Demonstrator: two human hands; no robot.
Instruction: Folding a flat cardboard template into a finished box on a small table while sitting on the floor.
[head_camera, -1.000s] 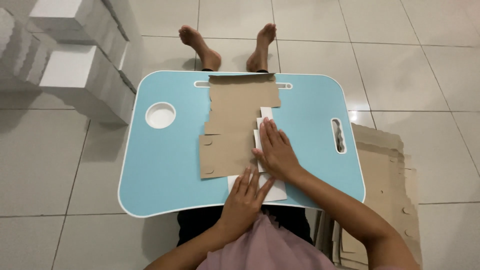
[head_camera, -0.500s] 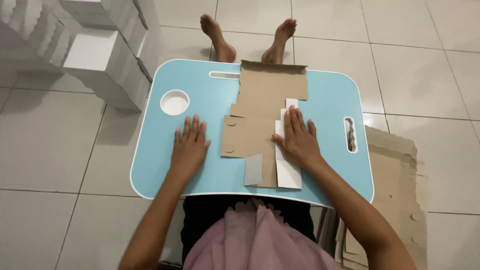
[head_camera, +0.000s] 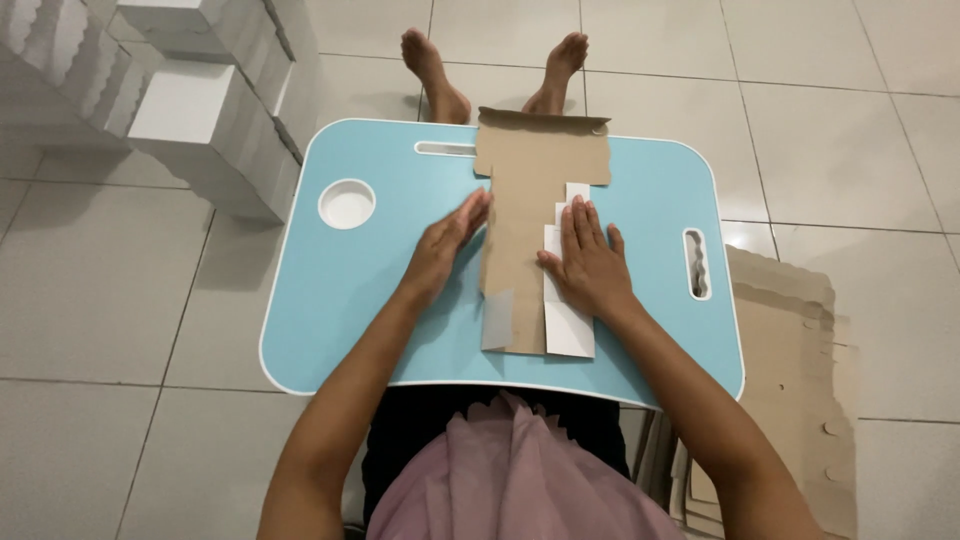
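While I sit with the blue lap tray (head_camera: 350, 300) over my legs, my right hand (head_camera: 590, 265) lies flat, fingers spread, on the folded brown cardboard cutout (head_camera: 530, 215) at the tray's middle; my left hand (head_camera: 445, 245), open and flat, touches its left edge. Stacked white boxes (head_camera: 200, 110) stand to my left

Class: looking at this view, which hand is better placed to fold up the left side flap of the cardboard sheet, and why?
Probably the left hand: its fingertips touch the left edge of the cardboard sheet. The right hand lies flat on the sheet's right side, over the white panel, pinning it to the blue lap table.
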